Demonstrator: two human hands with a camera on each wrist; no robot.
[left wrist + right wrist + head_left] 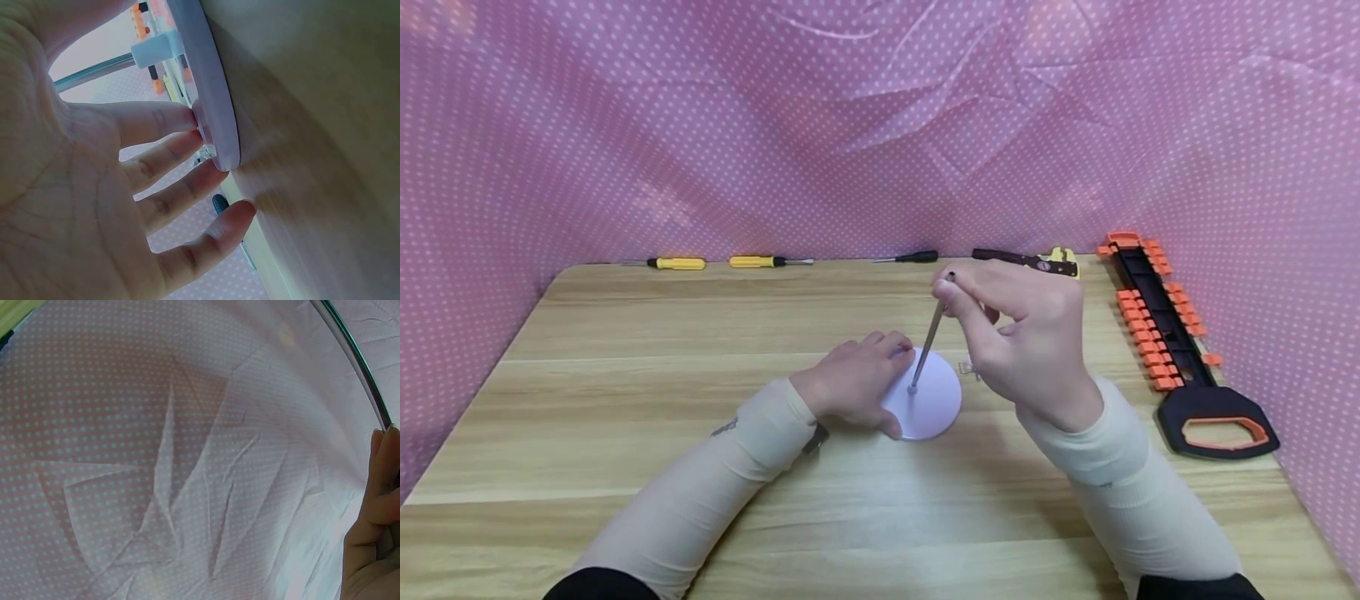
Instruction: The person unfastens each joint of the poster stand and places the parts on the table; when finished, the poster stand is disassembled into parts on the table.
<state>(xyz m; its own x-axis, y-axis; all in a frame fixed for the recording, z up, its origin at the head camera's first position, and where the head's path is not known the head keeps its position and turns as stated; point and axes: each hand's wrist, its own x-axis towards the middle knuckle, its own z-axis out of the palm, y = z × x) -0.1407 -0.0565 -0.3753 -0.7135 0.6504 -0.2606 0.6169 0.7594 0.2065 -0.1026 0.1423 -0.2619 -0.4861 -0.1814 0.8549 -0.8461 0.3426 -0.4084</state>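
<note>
A white round base (936, 408) lies flat on the wooden table, with a short white socket (156, 50) standing at its middle. My left hand (859, 379) grips the base by its left edge, thumb at the near side and fingers at the far side. A thin metal rod (929, 342) rises from the socket, tilted to the right. Near its top end, my right hand (1026, 333) pinches the rod between thumb and fingers. In the right wrist view, the rod (356, 359) runs up from the fingertips. Some small clear pieces (966, 367) lie beside the base, partly hidden by my right hand.
Along the back edge lie two yellow-handled screwdrivers (681, 263), a black-handled screwdriver (917, 257) and a yellow-and-black plier-like tool (1026, 260). A black rack with orange clips (1165, 308) lies at the right. Pink dotted cloth (880, 125) hangs around the table.
</note>
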